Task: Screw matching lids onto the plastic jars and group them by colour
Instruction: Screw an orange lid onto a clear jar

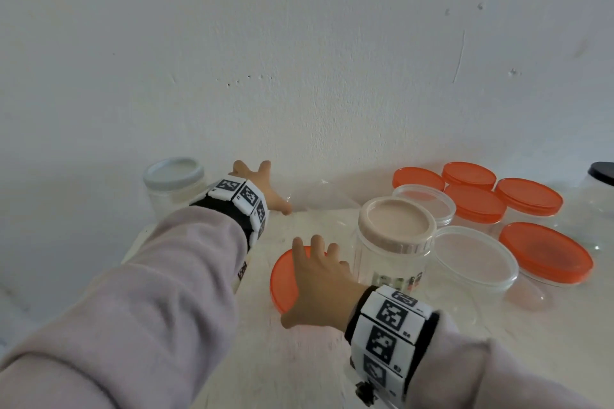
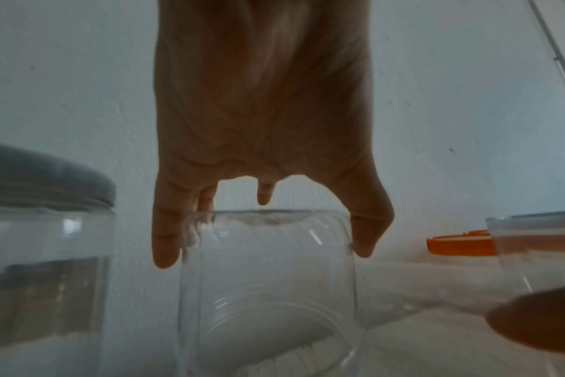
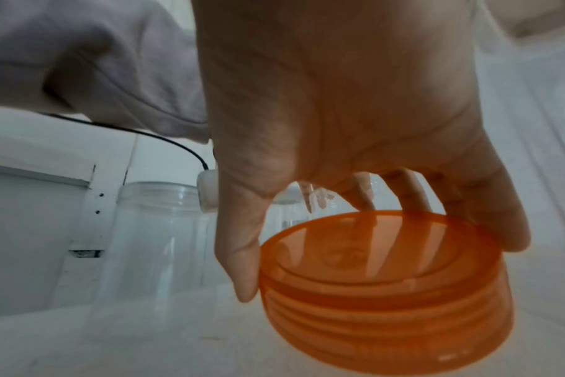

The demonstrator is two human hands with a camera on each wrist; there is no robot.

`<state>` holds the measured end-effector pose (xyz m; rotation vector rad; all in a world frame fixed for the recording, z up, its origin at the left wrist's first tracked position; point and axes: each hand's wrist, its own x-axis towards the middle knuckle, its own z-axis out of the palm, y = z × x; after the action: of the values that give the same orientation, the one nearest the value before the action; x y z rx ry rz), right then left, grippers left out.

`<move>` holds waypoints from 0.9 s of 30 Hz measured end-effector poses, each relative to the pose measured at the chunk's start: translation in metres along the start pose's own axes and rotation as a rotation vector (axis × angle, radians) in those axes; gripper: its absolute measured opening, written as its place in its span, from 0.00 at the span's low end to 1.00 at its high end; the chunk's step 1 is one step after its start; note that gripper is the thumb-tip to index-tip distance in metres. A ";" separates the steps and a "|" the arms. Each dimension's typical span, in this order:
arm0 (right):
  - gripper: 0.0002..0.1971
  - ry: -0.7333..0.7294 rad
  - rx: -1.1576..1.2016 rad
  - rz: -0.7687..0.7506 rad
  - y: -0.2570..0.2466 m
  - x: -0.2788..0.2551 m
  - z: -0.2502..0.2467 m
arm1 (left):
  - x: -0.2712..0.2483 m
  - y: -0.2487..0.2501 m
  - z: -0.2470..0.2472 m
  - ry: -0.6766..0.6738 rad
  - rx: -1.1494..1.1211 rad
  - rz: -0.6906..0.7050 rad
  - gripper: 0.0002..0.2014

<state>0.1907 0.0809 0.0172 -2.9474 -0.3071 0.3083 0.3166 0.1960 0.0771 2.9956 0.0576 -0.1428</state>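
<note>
A clear plastic jar [image 2: 268,280] without a lid stands mouth down near the wall, faint in the head view [image 1: 309,199]. My left hand [image 1: 265,189] reaches over it. In the left wrist view the left hand [image 2: 265,255] grips the jar's upturned base, fingers on one side and thumb on the other. An orange lid [image 1: 282,279] lies at the table's middle front. My right hand [image 1: 305,279] covers it from above. The right wrist view shows my right hand [image 3: 378,255] with thumb and fingers curled round the rim of the orange lid [image 3: 387,293].
A pale-lidded jar [image 1: 174,173] stands at the back left. A beige-lidded jar [image 1: 397,226] is just right of my right hand. Several orange-lidded jars [image 1: 528,196], clear-lidded tubs [image 1: 475,256] and a black-lidded jar [image 1: 603,173] fill the right. The table's left edge [image 1: 139,242] is close.
</note>
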 end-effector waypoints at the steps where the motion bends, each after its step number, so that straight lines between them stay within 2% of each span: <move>1: 0.53 0.009 0.011 -0.023 0.001 -0.005 -0.002 | -0.005 -0.003 -0.004 0.012 0.004 0.003 0.50; 8: 0.52 0.023 0.119 -0.165 0.010 -0.041 -0.017 | -0.050 -0.015 -0.018 0.023 -0.090 0.017 0.51; 14: 0.52 0.020 0.133 -0.303 0.023 -0.075 -0.017 | -0.092 -0.021 -0.006 0.027 -0.321 0.038 0.44; 21: 0.52 -0.009 0.266 -0.270 0.050 -0.106 -0.021 | -0.133 -0.027 0.023 0.131 -0.628 0.026 0.39; 24: 0.51 0.012 0.344 -0.249 0.062 -0.113 -0.026 | -0.149 -0.032 0.033 0.102 -0.728 -0.016 0.41; 27: 0.47 0.024 0.409 -0.240 0.069 -0.120 -0.030 | -0.163 -0.036 0.045 0.018 -0.888 -0.063 0.43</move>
<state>0.0957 -0.0163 0.0558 -2.4808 -0.5197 0.2660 0.1491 0.2200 0.0438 2.1093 0.1668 -0.0683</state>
